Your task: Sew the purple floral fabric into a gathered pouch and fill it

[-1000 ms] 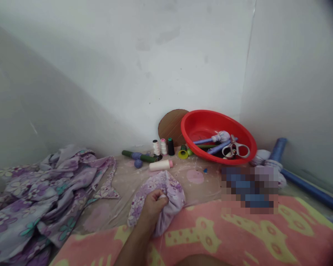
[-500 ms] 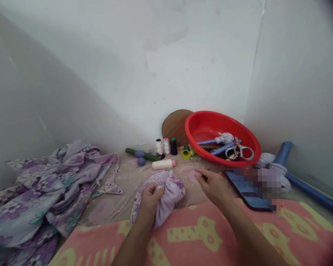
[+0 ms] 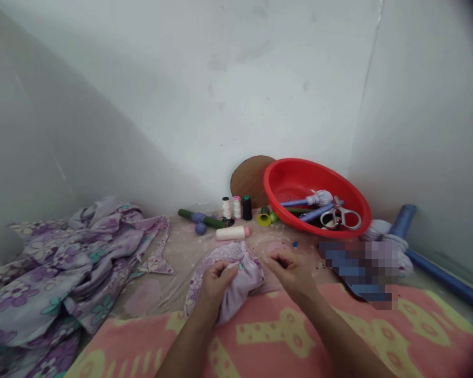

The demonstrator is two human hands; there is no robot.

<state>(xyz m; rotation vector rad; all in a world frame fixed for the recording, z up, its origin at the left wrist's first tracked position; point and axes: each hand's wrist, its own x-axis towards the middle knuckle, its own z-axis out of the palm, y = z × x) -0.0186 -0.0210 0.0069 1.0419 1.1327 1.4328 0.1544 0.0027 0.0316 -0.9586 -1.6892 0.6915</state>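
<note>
The lilac floral-print fabric piece (image 3: 240,294) is drawn together into a rounded, puckered pouch shape, with small gathers bunched along its right side. Its far and left parts show white and purple printed flowers, while a plainer pale lilac stretch faces up on the near right, creased in soft folds. Pinched near its middle by the bare left hand (image 3: 216,281), it sits where the beige patterned cover (image 3: 167,294) meets the pink and yellow blanket (image 3: 270,325), its near end overlapping the blanket's edge
</note>
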